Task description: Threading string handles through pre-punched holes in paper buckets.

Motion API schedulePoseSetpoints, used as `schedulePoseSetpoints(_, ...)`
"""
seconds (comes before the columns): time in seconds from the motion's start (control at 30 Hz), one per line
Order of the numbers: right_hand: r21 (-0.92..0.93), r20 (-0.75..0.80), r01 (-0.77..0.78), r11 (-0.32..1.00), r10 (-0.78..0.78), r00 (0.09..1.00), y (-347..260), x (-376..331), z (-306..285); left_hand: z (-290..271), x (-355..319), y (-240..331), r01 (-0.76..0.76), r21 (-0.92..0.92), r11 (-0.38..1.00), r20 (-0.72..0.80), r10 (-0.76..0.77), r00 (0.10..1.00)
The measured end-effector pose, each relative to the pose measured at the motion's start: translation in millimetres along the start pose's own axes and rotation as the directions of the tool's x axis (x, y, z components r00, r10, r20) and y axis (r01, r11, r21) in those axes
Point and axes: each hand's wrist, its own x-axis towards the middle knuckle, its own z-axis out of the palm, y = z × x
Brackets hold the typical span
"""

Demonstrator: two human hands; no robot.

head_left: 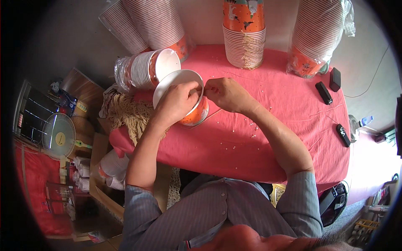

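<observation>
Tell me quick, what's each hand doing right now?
Left hand: closed around the orange paper cup, gripping its rim.
Right hand: fingers pinched at the cup's rim, apparently on a thin string; cannot tell for sure.

Three black devices (328,90) are lying far right on the red tablecloth (251,142); a fan (58,136) is standing left.

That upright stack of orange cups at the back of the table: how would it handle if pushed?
The upright cup stack is tall and narrow, so it would probably tip rather than slide. Thin nested paper likely makes it light. The red cloth beneath may bunch and drag.
</observation>
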Motion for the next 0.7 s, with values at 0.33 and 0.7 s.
schedulePoseSetpoints(0.33, 0.015, 0.033, -0.065, 0.998, 0.065, 0.997, -6, 0, -5, 0, -3, 1, 0.014, 0.112, 0.994, -0.251, 0.014, 0.968)
schedulePoseSetpoints(0.7, 0.195, 0.086, -0.105, 0.975, 0.09, 0.992, -40, -6, -30, 8, -19, 29, -0.324, 0.301, 0.897, -0.538, 0.44, 0.719)
